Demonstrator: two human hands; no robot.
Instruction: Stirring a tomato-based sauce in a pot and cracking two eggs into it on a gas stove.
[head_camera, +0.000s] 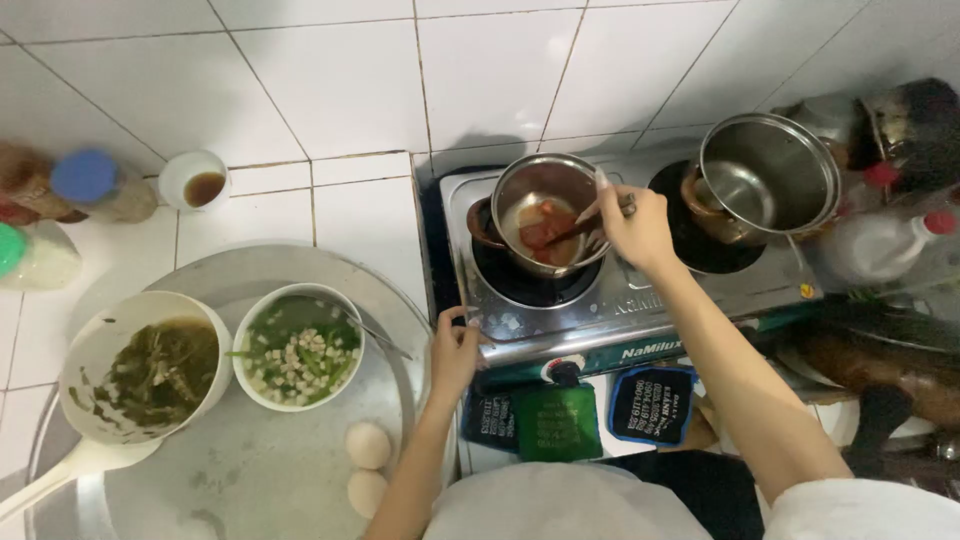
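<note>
My right hand (636, 228) grips a dark utensil (578, 228) whose tip sits among red chunks in a small steel pot (543, 205) on the left burner of a two-burner gas stove (610, 300). My left hand (456, 350) rests on the stove's front left corner, fingers curled against its edge, holding nothing that I can see. A larger empty steel pot (768, 172) stands on the right burner.
On a round metal tray (250, 460) at left stand a white bowl of green soup (300, 345), a bigger white ladle-shaped bowl of dark greens (140, 365) and two eggs (368, 465). A small cup of brown sauce (196, 180), bottles (90, 185) and a white jug (880, 245) line the edges.
</note>
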